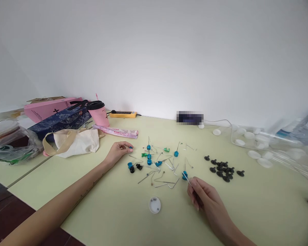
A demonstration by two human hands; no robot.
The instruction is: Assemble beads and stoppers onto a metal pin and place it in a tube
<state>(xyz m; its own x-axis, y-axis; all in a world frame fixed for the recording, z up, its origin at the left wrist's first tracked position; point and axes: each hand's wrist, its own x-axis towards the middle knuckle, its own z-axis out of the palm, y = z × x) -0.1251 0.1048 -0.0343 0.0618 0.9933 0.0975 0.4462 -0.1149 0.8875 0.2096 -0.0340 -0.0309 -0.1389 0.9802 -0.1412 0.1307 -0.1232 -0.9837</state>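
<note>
My left hand (118,152) rests at the left of the spread of small parts, its fingers pinched on a small blue knob-like piece (130,148). My right hand (206,198) is closed around a thin metal rod (187,178), whose far end overlaps a blue knob with a wire (184,175); contact is unclear. Between the hands lie more blue knobs (149,160), green ones (166,149), black ones (139,166) and L-shaped metal rods (173,183). A white round cap (154,205) in front holds several tiny dark pieces.
Black disc-shaped pieces with stems (224,169) cluster at right, with white caps (254,154) and clear plastic tubes (282,138) beyond. Behind on the left stand a pink cup (99,114), a cloth bag (77,141), a pink packet (116,132) and a power strip (123,114).
</note>
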